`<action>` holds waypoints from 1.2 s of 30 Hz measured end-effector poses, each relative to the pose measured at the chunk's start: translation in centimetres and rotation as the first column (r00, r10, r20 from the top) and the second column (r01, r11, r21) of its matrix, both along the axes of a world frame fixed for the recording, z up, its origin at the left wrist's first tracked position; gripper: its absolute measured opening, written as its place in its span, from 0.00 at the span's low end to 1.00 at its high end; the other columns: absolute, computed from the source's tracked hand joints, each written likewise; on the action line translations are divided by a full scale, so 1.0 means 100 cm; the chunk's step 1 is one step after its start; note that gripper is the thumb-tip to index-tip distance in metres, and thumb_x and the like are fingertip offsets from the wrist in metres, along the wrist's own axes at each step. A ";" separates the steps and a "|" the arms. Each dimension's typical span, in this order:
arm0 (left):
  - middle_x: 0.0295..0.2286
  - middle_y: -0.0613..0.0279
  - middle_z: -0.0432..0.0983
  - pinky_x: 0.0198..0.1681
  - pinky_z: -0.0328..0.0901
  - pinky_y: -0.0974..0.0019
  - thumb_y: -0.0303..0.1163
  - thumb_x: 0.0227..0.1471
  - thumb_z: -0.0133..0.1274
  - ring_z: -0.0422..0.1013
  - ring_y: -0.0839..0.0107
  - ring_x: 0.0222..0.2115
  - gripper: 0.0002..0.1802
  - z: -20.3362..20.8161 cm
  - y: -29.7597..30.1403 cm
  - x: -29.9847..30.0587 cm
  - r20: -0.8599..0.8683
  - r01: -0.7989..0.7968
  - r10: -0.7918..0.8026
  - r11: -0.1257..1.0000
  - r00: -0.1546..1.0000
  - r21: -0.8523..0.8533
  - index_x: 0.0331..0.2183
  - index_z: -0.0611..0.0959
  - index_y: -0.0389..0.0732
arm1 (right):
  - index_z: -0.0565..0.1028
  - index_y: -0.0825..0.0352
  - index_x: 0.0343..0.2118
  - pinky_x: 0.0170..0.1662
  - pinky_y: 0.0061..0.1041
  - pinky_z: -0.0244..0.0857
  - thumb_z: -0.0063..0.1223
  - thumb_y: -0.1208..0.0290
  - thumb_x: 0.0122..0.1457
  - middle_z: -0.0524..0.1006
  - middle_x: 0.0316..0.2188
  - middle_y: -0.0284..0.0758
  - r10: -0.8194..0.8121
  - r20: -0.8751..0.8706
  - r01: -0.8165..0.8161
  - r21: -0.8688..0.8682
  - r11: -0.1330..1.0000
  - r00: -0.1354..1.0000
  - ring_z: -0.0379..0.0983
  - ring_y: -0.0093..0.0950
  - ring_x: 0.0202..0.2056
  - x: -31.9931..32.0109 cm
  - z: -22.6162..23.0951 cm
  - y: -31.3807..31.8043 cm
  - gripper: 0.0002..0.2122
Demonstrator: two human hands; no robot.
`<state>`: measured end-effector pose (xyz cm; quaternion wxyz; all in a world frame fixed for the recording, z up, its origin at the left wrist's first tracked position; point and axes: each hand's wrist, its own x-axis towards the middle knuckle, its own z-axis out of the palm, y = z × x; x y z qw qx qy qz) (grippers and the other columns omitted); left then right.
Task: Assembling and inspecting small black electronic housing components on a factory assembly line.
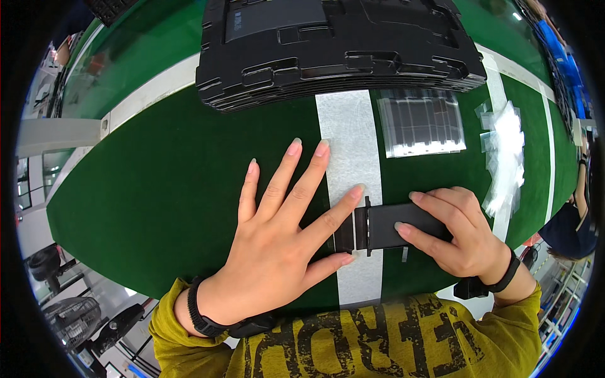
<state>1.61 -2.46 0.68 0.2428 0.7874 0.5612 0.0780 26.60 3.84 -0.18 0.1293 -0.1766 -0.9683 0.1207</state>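
A flat black rectangular piece (389,227), with a thin upright bar along its left end, lies on the white strip of the green work surface. My right hand (469,236) grips its right part, index finger and thumb on top, the other fingers curled. Joined to or touching its left end is a short dark band (344,238) with a pale line across it. My left hand (268,252) lies spread, its index finger and thumb at the upper and lower edges of that band. Part of the band is hidden beneath this hand.
A stack of black moulded trays (283,79) stands at the far side, a dark flat piece (271,17) in the top one. Clear-wrapped dark strips (422,123) lie right of the white strip (350,126), and a heap of shiny clear film pieces (505,160) lies farther right.
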 end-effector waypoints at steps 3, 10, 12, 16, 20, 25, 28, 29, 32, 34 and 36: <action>0.57 0.45 0.46 0.56 0.35 0.42 0.46 0.34 0.61 0.42 0.47 0.58 0.35 0.000 0.000 0.000 0.001 0.002 -0.002 1.000 1.000 0.000 0.49 0.73 0.53 | 0.77 0.63 0.37 0.40 0.29 0.63 0.51 0.72 0.42 0.69 0.42 0.41 -0.001 -0.005 0.001 -0.011 1.000 1.000 0.66 0.33 0.40 0.000 0.000 0.000 0.15; 0.57 0.45 0.45 0.56 0.35 0.42 0.45 0.33 0.61 0.42 0.47 0.58 0.36 0.000 0.000 0.000 0.009 0.003 -0.003 1.000 1.000 -0.002 0.49 0.72 0.53 | 0.77 0.63 0.37 0.40 0.29 0.63 0.52 0.72 0.41 0.69 0.41 0.41 -0.005 -0.005 0.005 -0.018 1.000 1.000 0.66 0.34 0.40 0.000 0.000 -0.001 0.16; 0.57 0.44 0.45 0.56 0.35 0.41 0.45 0.34 0.61 0.42 0.47 0.58 0.36 0.000 0.000 -0.001 0.013 0.001 -0.001 1.000 1.000 0.003 0.49 0.72 0.53 | 0.77 0.63 0.37 0.40 0.29 0.63 0.52 0.72 0.41 0.69 0.41 0.41 -0.001 0.004 0.001 -0.008 1.000 1.000 0.66 0.34 0.39 -0.001 0.001 -0.001 0.16; 0.57 0.44 0.45 0.56 0.36 0.41 0.45 0.34 0.61 0.42 0.46 0.58 0.36 -0.001 0.000 -0.001 0.028 0.003 -0.003 1.000 1.000 0.014 0.49 0.72 0.53 | 0.77 0.64 0.37 0.40 0.29 0.63 0.53 0.72 0.41 0.69 0.41 0.42 0.002 0.004 -0.002 0.015 1.000 1.000 0.66 0.34 0.39 -0.002 0.003 -0.002 0.16; 0.57 0.43 0.45 0.56 0.37 0.41 0.46 0.34 0.61 0.42 0.46 0.58 0.37 -0.004 -0.002 0.000 0.027 0.004 -0.005 0.999 1.000 0.046 0.50 0.71 0.54 | 0.76 0.66 0.39 0.41 0.31 0.62 0.52 0.73 0.41 0.68 0.41 0.43 -0.003 0.055 0.003 -0.003 1.000 0.998 0.65 0.36 0.40 -0.002 0.009 -0.004 0.17; 0.54 0.45 0.51 0.55 0.40 0.43 0.48 0.34 0.61 0.46 0.47 0.56 0.38 -0.001 -0.002 -0.001 0.199 -0.025 -0.010 0.984 0.980 0.176 0.49 0.71 0.48 | 0.74 0.66 0.42 0.43 0.33 0.61 0.51 0.72 0.42 0.66 0.43 0.44 0.003 0.085 -0.003 -0.007 1.000 0.996 0.64 0.38 0.42 0.000 0.012 -0.005 0.19; 0.40 0.58 0.63 0.43 0.51 0.55 0.44 0.30 0.63 0.59 0.58 0.43 0.28 -0.005 -0.003 0.002 0.154 0.100 -0.160 0.936 0.975 0.336 0.36 0.74 0.44 | 0.73 0.67 0.43 0.43 0.33 0.61 0.50 0.73 0.43 0.65 0.43 0.45 0.012 0.088 -0.014 0.021 1.000 0.996 0.64 0.38 0.42 0.001 0.012 -0.005 0.20; 0.38 0.60 0.63 0.42 0.51 0.56 0.43 0.30 0.63 0.60 0.59 0.41 0.27 -0.007 -0.003 0.004 0.160 0.131 -0.191 0.937 0.968 0.325 0.34 0.74 0.43 | 0.73 0.66 0.43 0.43 0.33 0.61 0.50 0.73 0.43 0.66 0.43 0.44 0.014 0.075 -0.016 0.028 0.999 0.997 0.64 0.38 0.42 0.001 0.011 -0.005 0.20; 0.34 0.62 0.65 0.41 0.52 0.59 0.40 0.32 0.62 0.61 0.63 0.37 0.22 -0.010 -0.004 0.008 0.138 0.165 -0.219 0.931 0.966 0.325 0.30 0.73 0.43 | 0.73 0.65 0.43 0.44 0.33 0.61 0.49 0.74 0.43 0.66 0.43 0.44 0.017 0.047 -0.019 0.042 0.999 0.999 0.65 0.38 0.42 0.003 0.009 -0.005 0.20; 0.30 0.65 0.65 0.39 0.53 0.61 0.38 0.33 0.61 0.63 0.67 0.33 0.18 -0.010 -0.006 0.010 0.072 0.199 -0.238 0.916 0.969 0.348 0.27 0.71 0.43 | 0.73 0.64 0.43 0.44 0.33 0.61 0.49 0.74 0.43 0.66 0.42 0.43 0.013 0.030 -0.015 0.051 0.999 0.999 0.65 0.38 0.42 0.003 0.009 -0.006 0.20; 0.29 0.65 0.65 0.39 0.54 0.62 0.36 0.34 0.60 0.63 0.67 0.33 0.16 -0.016 -0.008 0.011 0.003 0.243 -0.267 0.881 0.964 0.406 0.26 0.71 0.43 | 0.73 0.63 0.43 0.44 0.33 0.61 0.49 0.75 0.43 0.67 0.42 0.43 0.008 0.025 -0.009 0.057 0.998 1.000 0.65 0.39 0.42 0.002 0.009 -0.007 0.19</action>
